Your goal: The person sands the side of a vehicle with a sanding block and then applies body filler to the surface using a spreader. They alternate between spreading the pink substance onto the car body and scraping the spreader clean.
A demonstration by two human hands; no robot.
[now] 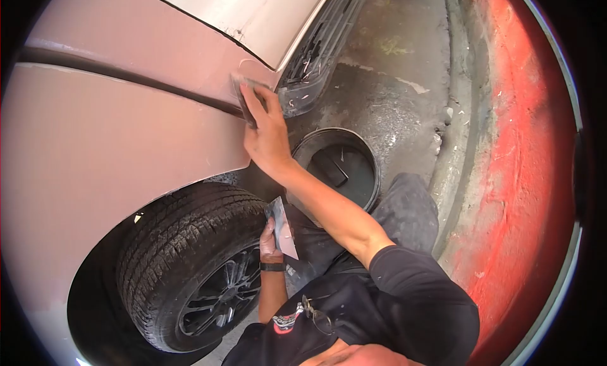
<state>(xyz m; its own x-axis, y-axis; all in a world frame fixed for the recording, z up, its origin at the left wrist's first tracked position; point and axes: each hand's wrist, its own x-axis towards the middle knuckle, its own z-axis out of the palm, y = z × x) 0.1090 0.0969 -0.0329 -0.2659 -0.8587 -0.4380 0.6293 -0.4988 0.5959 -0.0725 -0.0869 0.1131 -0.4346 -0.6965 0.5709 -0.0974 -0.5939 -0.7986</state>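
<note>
My right hand (270,138) is closed on a thin, flat grey spreader (245,103) and holds it against the dull pink car body panel (196,56), near the panel's lower corner beside a dark gap. Lower down, by the tyre, my left hand (269,243) grips a flat rectangular plate (281,227), grey at its upper end and smeared with pink filler at the other. The pink fender (126,119) lies just left of my right hand. My right fingers partly cover the spreader.
Below the fender is a tyre (183,246) with a dark spoked wheel (227,293). A round black bucket (374,170) with liquid and a dark rectangular object stands under my right forearm. A black side step (310,88) runs along the car. A red wall (518,195) rises at right.
</note>
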